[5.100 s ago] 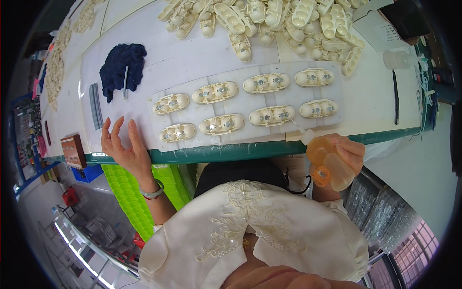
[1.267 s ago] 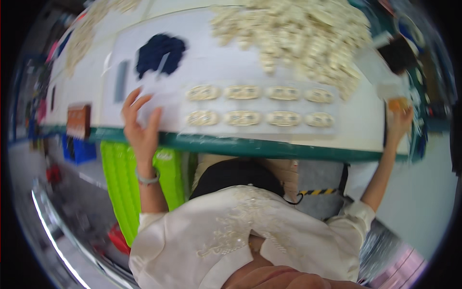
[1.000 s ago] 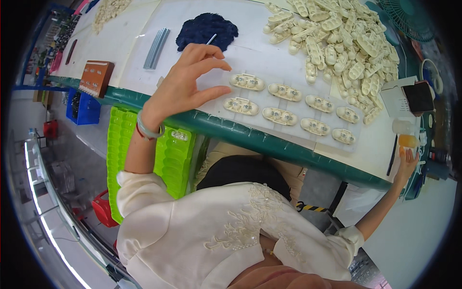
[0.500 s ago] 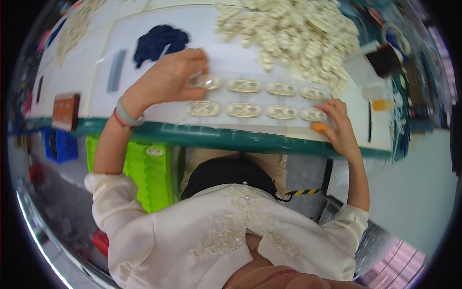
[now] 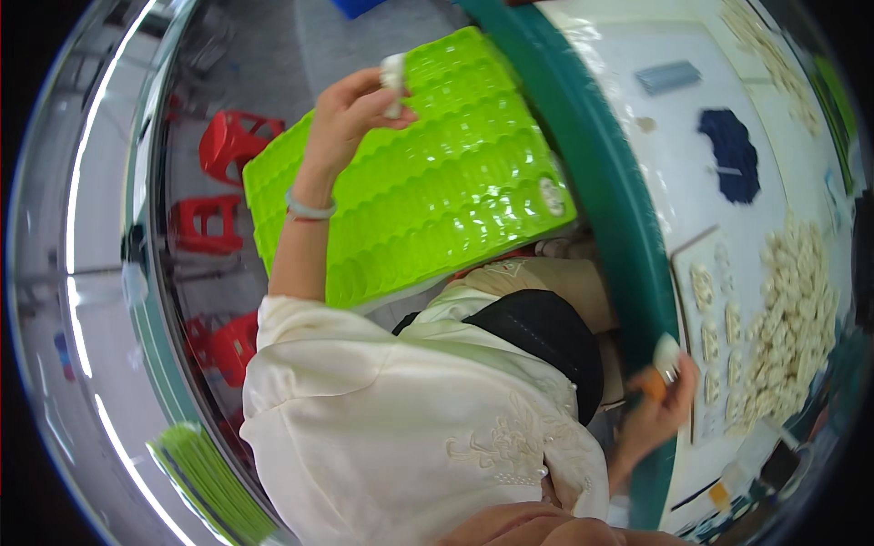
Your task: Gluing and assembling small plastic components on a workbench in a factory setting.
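Observation:
My left hand (image 5: 344, 126) is raised over a bright green moulded tray (image 5: 428, 164), its fingers closed on a small cream oval plastic part (image 5: 393, 80). A similar cream part (image 5: 551, 197) lies in a tray slot near the table side. At the table's edge my right hand (image 5: 672, 405), blurred and wearing an orange finger cover (image 5: 653, 386), grips another whitish oval part (image 5: 666, 355). Beside that hand a pale flat holder (image 5: 690, 273) carries several cream parts in two rows.
A large heap of cream parts (image 5: 792, 318) lies on the white table, with a dark blue cloth (image 5: 731, 155) and a grey-blue block (image 5: 669, 76) farther along. The table has a green padded edge (image 5: 596, 155). Red stools (image 5: 238, 144) stand on the floor beyond the tray.
My view has swung left toward the green tray. My left hand has left the holder and moved over the tray with a part; my right hand has lifted a part off the holder.

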`<state>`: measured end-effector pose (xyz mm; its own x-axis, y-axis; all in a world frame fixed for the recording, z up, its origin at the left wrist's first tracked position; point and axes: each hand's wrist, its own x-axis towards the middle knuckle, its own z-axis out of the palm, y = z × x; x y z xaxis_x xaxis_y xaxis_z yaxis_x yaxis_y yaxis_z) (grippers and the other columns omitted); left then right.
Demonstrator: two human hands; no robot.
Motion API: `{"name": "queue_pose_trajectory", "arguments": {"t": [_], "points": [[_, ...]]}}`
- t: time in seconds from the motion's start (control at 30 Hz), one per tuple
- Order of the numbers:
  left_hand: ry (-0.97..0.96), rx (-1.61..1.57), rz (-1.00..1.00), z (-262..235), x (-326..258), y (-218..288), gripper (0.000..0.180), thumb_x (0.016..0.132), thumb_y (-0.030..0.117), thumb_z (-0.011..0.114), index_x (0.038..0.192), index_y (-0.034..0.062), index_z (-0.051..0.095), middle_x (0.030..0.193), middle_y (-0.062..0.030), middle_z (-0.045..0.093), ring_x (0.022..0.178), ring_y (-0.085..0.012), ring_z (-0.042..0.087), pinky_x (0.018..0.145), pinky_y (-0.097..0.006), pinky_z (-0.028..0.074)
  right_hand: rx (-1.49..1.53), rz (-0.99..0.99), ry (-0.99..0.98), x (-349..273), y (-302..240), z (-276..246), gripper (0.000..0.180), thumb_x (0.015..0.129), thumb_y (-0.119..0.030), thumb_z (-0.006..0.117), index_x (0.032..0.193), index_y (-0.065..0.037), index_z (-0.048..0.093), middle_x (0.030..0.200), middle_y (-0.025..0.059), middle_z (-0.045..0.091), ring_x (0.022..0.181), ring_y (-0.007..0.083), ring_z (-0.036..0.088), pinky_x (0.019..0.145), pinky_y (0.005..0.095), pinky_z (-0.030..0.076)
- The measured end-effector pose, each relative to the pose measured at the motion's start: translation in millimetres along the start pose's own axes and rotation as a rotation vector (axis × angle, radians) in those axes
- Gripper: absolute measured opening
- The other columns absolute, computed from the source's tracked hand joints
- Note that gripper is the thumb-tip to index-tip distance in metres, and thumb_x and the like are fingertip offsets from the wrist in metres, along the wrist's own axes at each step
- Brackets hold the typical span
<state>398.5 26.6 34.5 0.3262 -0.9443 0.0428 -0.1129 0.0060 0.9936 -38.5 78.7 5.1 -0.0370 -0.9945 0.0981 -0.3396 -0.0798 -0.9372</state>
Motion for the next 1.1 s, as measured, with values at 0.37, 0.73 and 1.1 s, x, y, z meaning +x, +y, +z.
{"name": "queue_pose_trajectory", "arguments": {"t": [0.37, 0.73, 1.1], "points": [[0.828, -0.021, -0.462, -123, -247, -46, 0.030, 0.086, 0.010, 0.055, 0.108, -0.0098, 0.054, 0.093, -0.0125, 0.061, 0.083, -0.0215, 0.065, 0.070, -0.025, 0.055, -0.500, -0.276, -0.604, 79, 19, 178, 0.026, 0.080, -0.014, 0.067, 0.098, 0.003, 0.059, 0.089, 0.0168, 0.057, 0.071, 0.0309, 0.058, 0.063, 0.0362, 0.047], [0.888, 1.024, -0.760, -60, -296, -68, 0.028, 0.071, 0.024, 0.066, 0.090, 0.0034, 0.067, 0.074, -0.0132, 0.066, 0.071, -0.0305, 0.065, 0.066, -0.039, 0.051, -0.730, -0.443, -0.483, 85, 57, 166, 0.028, 0.077, -0.021, 0.070, 0.091, 0.002, 0.064, 0.074, 0.0122, 0.059, 0.060, 0.0251, 0.057, 0.056, 0.0363, 0.045], [0.793, 1.322, -0.668, -81, -281, -119, 0.025, 0.073, 0.027, 0.068, 0.084, 0.0050, 0.066, 0.077, -0.0162, 0.064, 0.073, -0.0341, 0.063, 0.066, -0.043, 0.050, -0.429, -0.225, -0.502, 66, 39, 108, 0.013, 0.082, -0.005, 0.063, 0.093, 0.000, 0.065, 0.081, 0.0093, 0.064, 0.067, 0.0138, 0.057, 0.061, 0.0269, 0.047]]}}
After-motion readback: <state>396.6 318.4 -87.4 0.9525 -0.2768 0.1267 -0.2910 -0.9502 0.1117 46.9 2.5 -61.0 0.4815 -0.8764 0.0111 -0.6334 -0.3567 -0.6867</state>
